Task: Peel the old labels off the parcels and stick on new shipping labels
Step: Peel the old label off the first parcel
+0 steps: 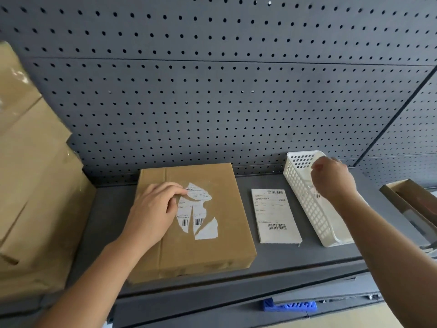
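On the shelf (272,259) nearest me, my left hand (153,209) lies on the parcel (212,252), its bent fingertips at the torn rim of the old label (196,209). I cannot tell whether they pinch it. I'd lift an edge low and pull slowly, flat along the cardboard. Just beside the parcel waits the new label (275,215). Farther off, my right hand (331,178) hangs curled over the white basket (305,200), and I cannot tell if it holds a scrap.
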`<state>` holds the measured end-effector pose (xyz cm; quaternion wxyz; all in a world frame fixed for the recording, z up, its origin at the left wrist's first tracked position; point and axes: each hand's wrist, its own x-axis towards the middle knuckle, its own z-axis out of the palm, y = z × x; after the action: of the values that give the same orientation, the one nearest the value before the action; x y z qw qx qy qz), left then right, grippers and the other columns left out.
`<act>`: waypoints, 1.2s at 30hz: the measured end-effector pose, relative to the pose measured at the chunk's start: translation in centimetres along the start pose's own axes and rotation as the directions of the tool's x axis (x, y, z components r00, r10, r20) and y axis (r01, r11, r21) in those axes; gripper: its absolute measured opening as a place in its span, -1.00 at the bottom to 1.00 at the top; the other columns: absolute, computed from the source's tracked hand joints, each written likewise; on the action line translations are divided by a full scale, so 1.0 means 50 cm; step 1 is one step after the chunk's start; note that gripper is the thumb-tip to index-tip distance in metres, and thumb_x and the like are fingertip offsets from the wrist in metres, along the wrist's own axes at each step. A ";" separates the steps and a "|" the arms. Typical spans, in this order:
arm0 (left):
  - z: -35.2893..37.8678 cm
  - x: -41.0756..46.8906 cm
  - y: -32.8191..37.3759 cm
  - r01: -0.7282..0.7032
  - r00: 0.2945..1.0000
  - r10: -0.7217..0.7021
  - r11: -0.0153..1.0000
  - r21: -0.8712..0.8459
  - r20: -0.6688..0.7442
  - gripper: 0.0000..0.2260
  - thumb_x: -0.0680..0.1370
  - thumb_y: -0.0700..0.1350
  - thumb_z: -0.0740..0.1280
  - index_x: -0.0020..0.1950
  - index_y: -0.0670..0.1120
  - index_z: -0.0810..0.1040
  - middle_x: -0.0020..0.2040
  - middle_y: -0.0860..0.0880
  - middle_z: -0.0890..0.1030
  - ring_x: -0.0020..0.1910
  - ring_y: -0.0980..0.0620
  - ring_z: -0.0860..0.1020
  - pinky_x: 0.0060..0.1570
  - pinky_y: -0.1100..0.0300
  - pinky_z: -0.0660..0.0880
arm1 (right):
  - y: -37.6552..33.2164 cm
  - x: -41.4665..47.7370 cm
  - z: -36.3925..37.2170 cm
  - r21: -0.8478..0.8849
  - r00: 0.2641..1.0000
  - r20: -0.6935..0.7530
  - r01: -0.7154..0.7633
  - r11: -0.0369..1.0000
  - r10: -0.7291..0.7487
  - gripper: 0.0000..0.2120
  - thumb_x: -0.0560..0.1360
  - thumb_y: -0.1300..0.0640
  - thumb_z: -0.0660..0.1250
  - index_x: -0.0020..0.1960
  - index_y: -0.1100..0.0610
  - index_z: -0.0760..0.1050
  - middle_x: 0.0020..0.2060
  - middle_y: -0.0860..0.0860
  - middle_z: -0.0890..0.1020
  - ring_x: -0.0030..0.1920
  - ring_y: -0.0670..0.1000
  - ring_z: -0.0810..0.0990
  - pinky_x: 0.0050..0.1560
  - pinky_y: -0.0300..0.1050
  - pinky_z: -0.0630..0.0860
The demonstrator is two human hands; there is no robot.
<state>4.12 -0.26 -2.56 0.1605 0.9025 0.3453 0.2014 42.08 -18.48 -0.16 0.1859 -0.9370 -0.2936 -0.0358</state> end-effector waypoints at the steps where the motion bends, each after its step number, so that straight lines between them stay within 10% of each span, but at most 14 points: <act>1: -0.003 -0.002 -0.003 0.000 1.000 0.000 1.000 -0.010 -0.003 -0.74 0.63 -0.16 0.23 0.21 0.11 0.59 0.21 0.30 0.52 0.23 0.19 0.39 0.21 0.14 0.36 | -0.036 -0.007 -0.012 0.048 0.998 -0.050 0.046 0.998 -0.044 -0.76 0.53 0.25 0.16 0.06 0.12 0.57 -0.01 0.05 0.52 -0.08 0.06 0.43 -0.12 -0.06 0.40; 4: -0.005 0.000 0.002 -0.008 1.000 0.008 0.999 -0.047 0.001 -0.76 0.64 -0.14 0.24 0.21 0.12 0.59 0.22 0.30 0.51 0.24 0.23 0.38 0.24 0.19 0.34 | -0.152 -0.053 -0.032 0.270 0.975 -0.120 0.215 0.938 -0.189 -0.79 0.55 0.25 0.21 0.04 0.07 0.59 -0.03 0.01 0.57 -0.16 -0.02 0.47 -0.19 -0.21 0.34; 8: -0.012 0.001 -0.003 0.005 1.000 -0.005 0.996 -0.085 0.010 -0.77 0.65 -0.11 0.23 0.20 0.14 0.59 0.22 0.31 0.50 0.24 0.29 0.35 0.25 0.25 0.33 | -0.312 -0.134 0.013 0.437 0.876 0.143 0.361 0.823 -0.461 -0.78 0.59 0.23 0.23 0.01 -0.02 0.60 -0.25 -0.13 0.59 -0.38 -0.20 0.50 -0.37 -0.43 0.39; 12: -0.018 -0.001 -0.011 0.004 1.000 -0.005 0.992 -0.127 -0.003 -0.81 0.64 -0.10 0.26 0.18 0.08 0.60 0.19 0.26 0.52 0.23 0.27 0.37 0.15 0.28 0.35 | -0.404 -0.188 0.093 0.459 0.742 0.250 0.476 0.751 -0.623 -0.80 0.60 0.21 0.25 0.04 0.03 0.63 -0.10 -0.12 0.65 -0.20 -0.14 0.61 -0.10 -0.17 0.57; 36: -0.006 0.000 -0.027 -0.023 0.998 0.015 0.991 -0.132 -0.059 -0.87 0.61 -0.10 0.27 0.09 0.04 0.59 0.12 0.22 0.56 0.16 0.21 0.41 0.03 0.31 0.33 | -0.414 -0.193 0.150 0.456 0.780 0.130 0.500 0.736 -0.612 -0.80 0.56 0.28 0.22 -0.08 0.08 0.57 -0.19 -0.14 0.61 -0.26 -0.20 0.50 -0.20 -0.21 0.42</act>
<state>3.23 0.75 -2.85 0.2080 0.8869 0.3271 0.2513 22.16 -5.19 -2.03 0.3102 -0.7421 -0.5859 0.0988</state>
